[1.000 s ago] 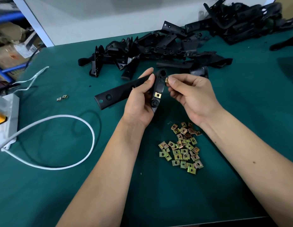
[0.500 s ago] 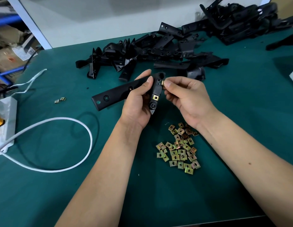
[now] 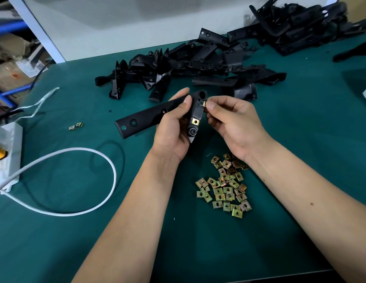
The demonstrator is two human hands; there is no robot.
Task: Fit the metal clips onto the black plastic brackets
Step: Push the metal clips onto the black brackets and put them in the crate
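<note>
Here the left hand (image 3: 174, 127) grips a black plastic bracket (image 3: 157, 116) above the green bench (image 3: 300, 139), with the thumb and fingers curled round its bend, so its grip is pressed on the bracket. One long arm of the bracket points to the left and slightly down, and the short arm hangs down between the two hands. One metal clip (image 3: 195, 121) already sits on the short arm, just above a round boss. The right hand (image 3: 233, 121) pinches a second clip (image 3: 204, 103) between thumb and forefinger, and this clip touches the right edge of the bracket near its upper end, beside a small notch. I cannot tell how far the clip is pushed on. Below the hands, close to the right wrist, a pile of loose clips (image 3: 225, 186) lies on the bench, and the right forearm passes just beside its right edge. Behind the hands a heap of black brackets (image 3: 198, 62) runs across the far side of the bench up to the wall. On the left a white cable (image 3: 80, 180) makes a wide loop, well apart from the hands, and two stray clips (image 3: 75, 126) lie beyond it.
</note>
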